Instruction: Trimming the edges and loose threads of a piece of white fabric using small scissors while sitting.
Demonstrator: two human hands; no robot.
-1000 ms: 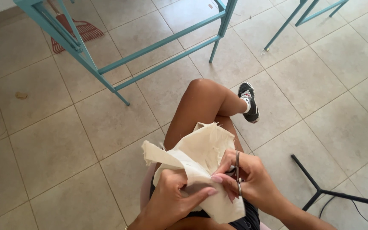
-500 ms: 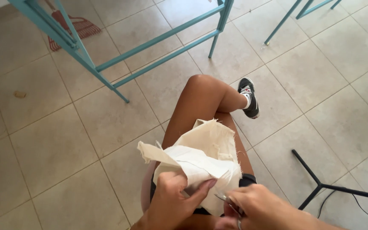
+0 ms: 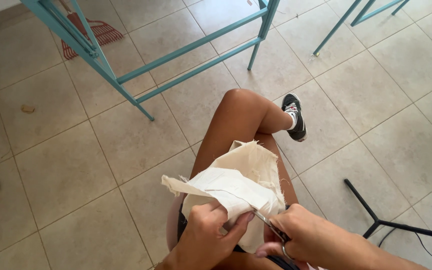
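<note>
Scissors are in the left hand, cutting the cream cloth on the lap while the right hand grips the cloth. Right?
Not quite. The head view shows the scissors in the right hand, while the left hand grips the cream cloth on the lap.

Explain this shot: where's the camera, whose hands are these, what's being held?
The single view comes from a camera worn on the person's head, looking down at their own lap and the tiled floor. No machine here, just two bare hands. The left hand pinches a folded piece of cream cloth that rests on the raised leg. The right hand holds small scissors, blades at the cloth's edge. Behind stand a teal metal frame and a red rake head.
</note>
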